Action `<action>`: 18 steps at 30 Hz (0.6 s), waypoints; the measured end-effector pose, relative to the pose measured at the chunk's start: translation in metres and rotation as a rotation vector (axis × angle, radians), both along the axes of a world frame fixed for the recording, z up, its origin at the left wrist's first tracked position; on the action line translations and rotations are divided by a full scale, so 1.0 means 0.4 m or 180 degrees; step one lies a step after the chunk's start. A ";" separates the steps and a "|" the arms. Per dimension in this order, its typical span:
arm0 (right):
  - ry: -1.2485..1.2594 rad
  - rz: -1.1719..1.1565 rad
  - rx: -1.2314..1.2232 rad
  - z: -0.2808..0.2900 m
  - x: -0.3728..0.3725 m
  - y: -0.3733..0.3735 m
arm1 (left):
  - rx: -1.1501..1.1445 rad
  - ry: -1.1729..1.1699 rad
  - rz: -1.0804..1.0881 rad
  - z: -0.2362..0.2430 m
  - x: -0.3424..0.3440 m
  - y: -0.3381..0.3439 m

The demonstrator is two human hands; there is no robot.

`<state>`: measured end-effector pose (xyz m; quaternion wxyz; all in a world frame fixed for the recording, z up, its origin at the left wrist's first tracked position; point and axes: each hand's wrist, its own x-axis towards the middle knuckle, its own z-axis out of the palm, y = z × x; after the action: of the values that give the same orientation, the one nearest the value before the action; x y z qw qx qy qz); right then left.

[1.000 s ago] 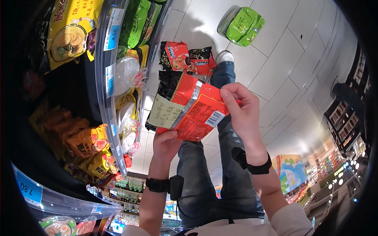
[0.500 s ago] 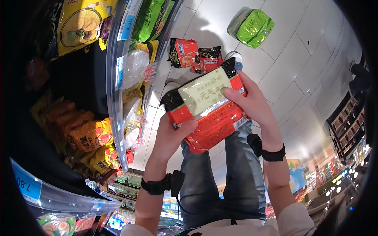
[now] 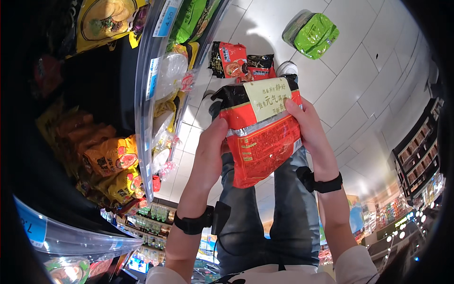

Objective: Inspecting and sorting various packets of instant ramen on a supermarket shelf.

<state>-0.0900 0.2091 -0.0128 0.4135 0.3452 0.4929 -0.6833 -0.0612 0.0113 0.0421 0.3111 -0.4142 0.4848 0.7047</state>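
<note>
Between my two hands is a large red and black multipack of instant noodles (image 3: 265, 154), with a pale label panel across its upper part. My left hand (image 3: 213, 144) grips its left side. On the right edge my right hand (image 3: 309, 125) holds on, its thumb lying over the label. The pack is tilted in front of my legs, above the floor. My fingers behind the pack are hidden. Beyond it on the floor lie two red and black noodle packets (image 3: 231, 60), close together near my shoes.
A green multipack (image 3: 314, 35) lies on the tiled floor (image 3: 359, 90) farther right. To the left stands a shelf with a clear price rail (image 3: 153, 71), bearing orange noodle packets (image 3: 111, 154) and a yellow packet (image 3: 111, 21). A dark rack (image 3: 416, 146) stands far right.
The noodle multipack has turned in my hands, its red lower face now more toward me. My left hand has moved up along its side. The view has shifted slightly.
</note>
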 end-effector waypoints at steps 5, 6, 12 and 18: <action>-0.0087 -0.0303 0.0076 -0.007 0.002 0.002 | 0.0160 0.0111 0.0010 0.006 -0.025 0.009; -0.0092 -0.0305 0.0079 -0.009 0.003 0.002 | 0.0183 0.0219 -0.0017 0.005 -0.025 0.009; 0.0138 -0.0596 0.0596 -0.023 -0.012 0.013 | 0.0425 0.0171 -0.0498 -0.011 -0.022 0.001; -0.0123 -0.0593 0.0334 -0.033 -0.016 0.017 | 0.0029 -0.0197 -0.0901 -0.014 -0.021 -0.001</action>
<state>-0.0963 0.2161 -0.0261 0.3389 0.4238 0.4856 -0.6853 -0.0697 0.0110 0.0367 0.4240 -0.3619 0.5254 0.6428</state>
